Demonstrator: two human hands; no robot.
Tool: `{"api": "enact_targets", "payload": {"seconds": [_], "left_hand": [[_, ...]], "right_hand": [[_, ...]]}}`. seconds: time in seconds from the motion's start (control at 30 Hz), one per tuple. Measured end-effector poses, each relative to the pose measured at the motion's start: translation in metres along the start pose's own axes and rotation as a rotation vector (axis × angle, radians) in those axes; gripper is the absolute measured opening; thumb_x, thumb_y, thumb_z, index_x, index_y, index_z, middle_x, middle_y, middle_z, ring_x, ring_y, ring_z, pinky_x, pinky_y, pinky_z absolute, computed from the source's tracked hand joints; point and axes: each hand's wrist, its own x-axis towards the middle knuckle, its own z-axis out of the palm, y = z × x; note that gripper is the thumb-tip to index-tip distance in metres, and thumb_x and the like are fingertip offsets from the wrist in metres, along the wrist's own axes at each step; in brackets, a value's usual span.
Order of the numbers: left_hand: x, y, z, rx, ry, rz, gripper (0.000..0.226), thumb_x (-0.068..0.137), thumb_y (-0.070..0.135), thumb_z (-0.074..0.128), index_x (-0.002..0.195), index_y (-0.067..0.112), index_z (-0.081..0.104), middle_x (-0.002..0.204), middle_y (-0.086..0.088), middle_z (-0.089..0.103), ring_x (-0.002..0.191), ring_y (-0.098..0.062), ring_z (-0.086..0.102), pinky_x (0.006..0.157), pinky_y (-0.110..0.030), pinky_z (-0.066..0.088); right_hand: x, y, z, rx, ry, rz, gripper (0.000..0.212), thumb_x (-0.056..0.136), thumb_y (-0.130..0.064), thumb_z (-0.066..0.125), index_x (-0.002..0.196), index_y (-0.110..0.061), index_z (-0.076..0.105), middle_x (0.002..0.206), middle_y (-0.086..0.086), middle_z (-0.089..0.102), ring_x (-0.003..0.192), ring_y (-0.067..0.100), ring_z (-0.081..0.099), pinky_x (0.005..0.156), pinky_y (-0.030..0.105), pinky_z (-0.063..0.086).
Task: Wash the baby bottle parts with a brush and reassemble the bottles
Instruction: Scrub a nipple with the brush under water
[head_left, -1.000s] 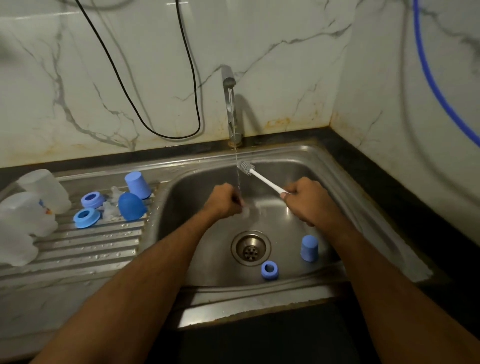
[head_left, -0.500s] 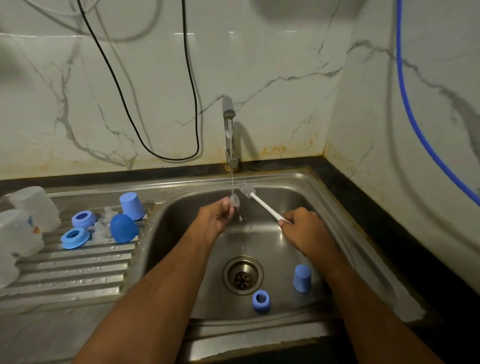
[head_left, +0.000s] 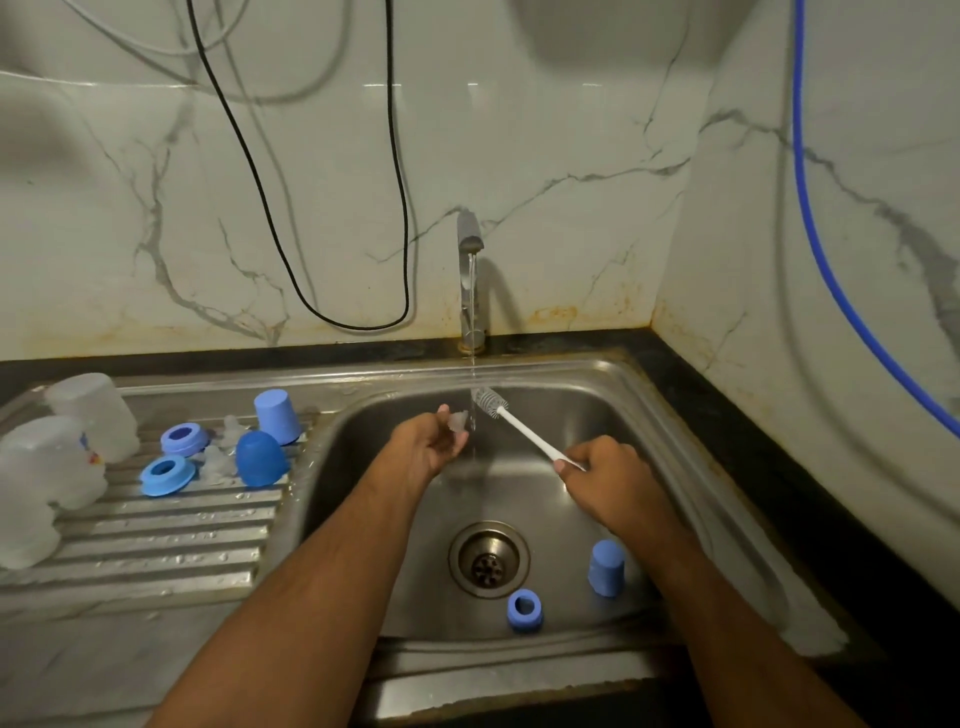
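Note:
My left hand (head_left: 428, 447) pinches a small clear silicone teat (head_left: 458, 420) beside the thin stream from the tap (head_left: 470, 280). My right hand (head_left: 605, 475) grips the white handle of a small brush (head_left: 519, 426), and its grey bristle head sits in the stream just right of the teat. In the sink basin (head_left: 691, 457) a blue cap (head_left: 605, 567) stands at the right and a blue collar ring (head_left: 524, 609) lies near the drain (head_left: 488, 558). On the drainboard (head_left: 156, 540) are two blue rings (head_left: 167, 474), two blue caps (head_left: 260, 457), clear teats (head_left: 213, 462) and frosted bottles (head_left: 49, 462).
Water runs from the tap into the steel sink. A black cable (head_left: 311, 208) loops down the marble wall behind, and a blue hose (head_left: 831, 260) runs down the right wall. A black counter edges the sink at the back and right.
My left hand has lifted the teat up beside the stream and turned palm up. The brush head stays under the water. The camera has tilted up.

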Motion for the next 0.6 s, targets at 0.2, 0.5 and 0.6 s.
{"api": "enact_targets", "payload": {"seconds": [0.2,0.5,0.6], "left_hand": [[-0.010,0.013,-0.023,-0.052,0.082,0.126,0.045,0.100,0.021,0.061,0.140,0.003,0.051,0.133,-0.016,0.062,0.117,-0.025,0.066,0.080,-0.028,0.059],[-0.011,0.013,-0.039,-0.143,0.099,0.147,0.049,0.088,0.033,0.074,0.126,0.005,0.060,0.103,-0.018,0.074,0.081,-0.026,0.074,0.047,-0.031,0.057],[-0.010,0.020,-0.040,-0.107,0.043,0.161,0.039,0.089,0.028,0.073,0.120,0.006,0.064,0.097,-0.015,0.074,0.082,-0.024,0.073,0.048,-0.029,0.057]], "right_hand": [[-0.013,-0.004,-0.007,0.021,-0.070,-0.064,0.031,0.092,-0.049,0.067,0.111,-0.026,0.076,0.082,-0.010,0.068,0.076,0.007,0.062,0.071,0.025,0.048],[-0.021,-0.016,-0.010,0.005,-0.117,-0.248,0.018,0.091,-0.040,0.068,0.107,-0.035,0.077,0.076,-0.011,0.072,0.073,0.004,0.066,0.072,0.028,0.056],[-0.020,-0.018,-0.008,-0.008,-0.136,-0.285,0.017,0.095,-0.040,0.063,0.104,-0.033,0.076,0.074,-0.009,0.070,0.073,0.009,0.067,0.074,0.034,0.057]]}}
